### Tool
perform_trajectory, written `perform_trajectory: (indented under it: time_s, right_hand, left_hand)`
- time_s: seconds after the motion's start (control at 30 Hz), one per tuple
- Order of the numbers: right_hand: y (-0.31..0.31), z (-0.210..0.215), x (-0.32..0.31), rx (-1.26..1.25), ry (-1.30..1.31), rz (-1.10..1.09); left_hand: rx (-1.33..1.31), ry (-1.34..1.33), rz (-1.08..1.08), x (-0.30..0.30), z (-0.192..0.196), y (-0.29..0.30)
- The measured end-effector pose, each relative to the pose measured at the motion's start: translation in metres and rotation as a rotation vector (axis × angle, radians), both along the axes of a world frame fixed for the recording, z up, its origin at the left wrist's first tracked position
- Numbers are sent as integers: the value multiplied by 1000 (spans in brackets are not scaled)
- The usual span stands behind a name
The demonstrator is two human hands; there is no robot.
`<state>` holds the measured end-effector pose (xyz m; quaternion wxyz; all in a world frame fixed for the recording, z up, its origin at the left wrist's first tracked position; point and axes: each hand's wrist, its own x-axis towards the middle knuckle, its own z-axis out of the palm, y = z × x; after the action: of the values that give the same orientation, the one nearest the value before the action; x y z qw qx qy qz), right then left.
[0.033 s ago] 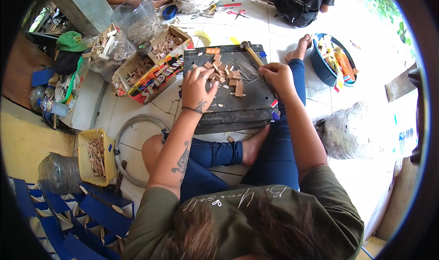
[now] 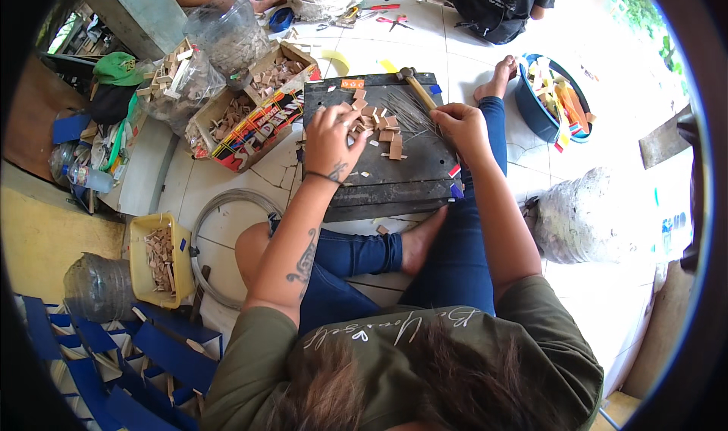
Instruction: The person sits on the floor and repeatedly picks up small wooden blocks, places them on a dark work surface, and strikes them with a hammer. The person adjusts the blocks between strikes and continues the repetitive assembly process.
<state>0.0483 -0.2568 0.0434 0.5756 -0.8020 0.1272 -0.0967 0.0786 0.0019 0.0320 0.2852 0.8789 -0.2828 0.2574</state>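
A dark low work block [image 2: 394,171] stands before me, with a pile of small brown wooden blocks [image 2: 389,122] on top. My left hand [image 2: 331,139] is at the left side of this pile, fingers bent down and thumb drawn in among the blocks; what lies between the fingertips is hidden. To the right of the pile lie many thin metal wires [image 2: 409,112]. My right hand [image 2: 461,130] is closed in a pinch beside them, near the handle of a hammer [image 2: 418,91]. Whatever it pinches is too small to make out.
At left stand cardboard boxes [image 2: 262,136] of wooden pieces, a wire coil [image 2: 199,237] and a yellow tub [image 2: 186,268]. Blue boxlike pieces [image 2: 171,355] are piled lower left. A blue basin [image 2: 531,112] of scraps and a stuffed sack [image 2: 584,218] stand right. Other people sit at the far side.
My left hand has shifted slightly right over the pile, its fingers and thumb drawn closer together. My right hand has barely moved and keeps its pinch.
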Motion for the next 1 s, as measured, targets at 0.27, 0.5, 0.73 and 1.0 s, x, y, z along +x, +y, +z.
perform_trajectory:
  time_s: [0.27,0.5,0.73,1.0]
  right_hand:
    - [17,-10,-33,318,-81,84]
    - [22,-18,-57,269,-38,55]
    - [29,-15,-68,393,-122,44]
    - [48,-17,-80,329,-157,86]
  left_hand:
    - [252,0,-72,21,-4,-30]
    - [157,-164,-83,13,0,-28]
    - [-184,443,-184,-59,4,-14]
    - [15,111,-254,-81,-7,-10]
